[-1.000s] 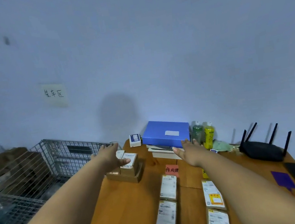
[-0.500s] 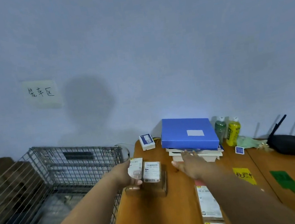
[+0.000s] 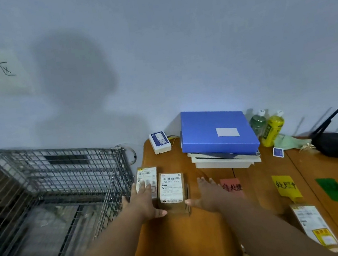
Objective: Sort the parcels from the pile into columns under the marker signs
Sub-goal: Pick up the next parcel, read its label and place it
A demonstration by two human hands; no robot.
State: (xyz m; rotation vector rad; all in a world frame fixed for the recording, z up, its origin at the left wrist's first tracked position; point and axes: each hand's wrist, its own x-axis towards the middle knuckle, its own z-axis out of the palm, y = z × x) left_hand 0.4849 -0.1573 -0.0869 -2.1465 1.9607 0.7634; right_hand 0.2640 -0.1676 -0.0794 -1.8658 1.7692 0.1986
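"Two parcels (image 3: pixel 160 185) sit on a flat box at the table's (image 3: pixel 180 245) left edge, right beside that wire cage (image 3: pixel 59 186). What's crowding them?"

"Blue folder stack (image 3: pixel 219 133) behind; pink sign (image 3: pixel 231 187) and yellow sign (image 3: pixel 285 185) to the right. Left hand (image 3: pixel 145 202) lies flat on the left parcel, fingers straight; right hand (image 3: pixel 205 195) spread open, thumb touching the box."

dim, bluish indoor light; a large soft head shadow (image 3: pixel 74 76) on the wall (image 3: pixel 194 37); edges bend and blur, the wire cage (image 3: pixel 52 187) smeared.
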